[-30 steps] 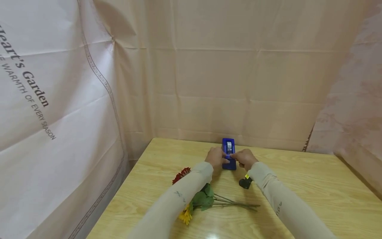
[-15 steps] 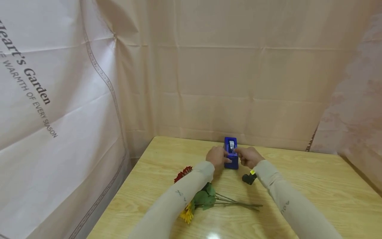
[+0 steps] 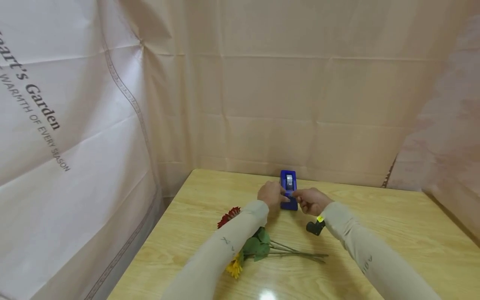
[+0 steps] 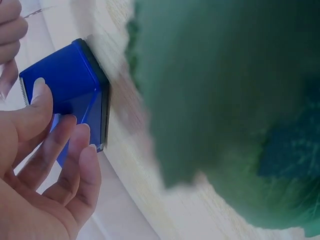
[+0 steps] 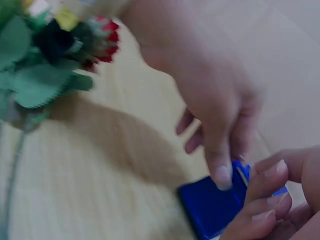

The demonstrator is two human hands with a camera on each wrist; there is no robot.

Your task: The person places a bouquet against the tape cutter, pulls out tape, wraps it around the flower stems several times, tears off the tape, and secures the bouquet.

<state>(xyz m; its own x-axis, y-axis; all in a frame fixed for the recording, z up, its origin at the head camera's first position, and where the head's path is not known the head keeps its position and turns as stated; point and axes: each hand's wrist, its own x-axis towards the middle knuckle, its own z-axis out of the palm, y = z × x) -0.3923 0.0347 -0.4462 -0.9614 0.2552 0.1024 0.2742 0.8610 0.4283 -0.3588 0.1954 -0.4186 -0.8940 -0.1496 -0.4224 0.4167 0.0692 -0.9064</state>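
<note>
A blue tape dispenser [image 3: 289, 206] stands at the table's back edge with a roll of tape [image 3: 289, 182] in it. My left hand [image 3: 270, 194] holds it from the left. In the left wrist view, the thumb lies on the blue front of the dispenser [image 4: 62, 75], and the other fingers [image 4: 89, 165] curl beside it. My right hand [image 3: 313, 201] has thumb and forefinger together just above the toothed cutter, pinching the tape's end; the clear strip itself hardly shows. In the right wrist view, curled fingertips [image 5: 272, 200] partly cover the dispenser [image 5: 212, 205].
Artificial flowers lie nearer on the wooden table [image 3: 393, 233]: a red bloom [image 3: 228, 217], a yellow bloom [image 3: 234, 268], green leaves [image 3: 258, 246] and long stems [image 3: 300, 253]. My left sleeve partly covers them. A black wrist camera [image 3: 316, 227] hangs under the right wrist. Cloth [image 3: 270, 104] hangs behind.
My right fingers lift from the cutter toward the roll, then come back slightly lower. The left hand keeps its hold on the dispenser. The flowers stay where they are; the head view shifts slightly.
</note>
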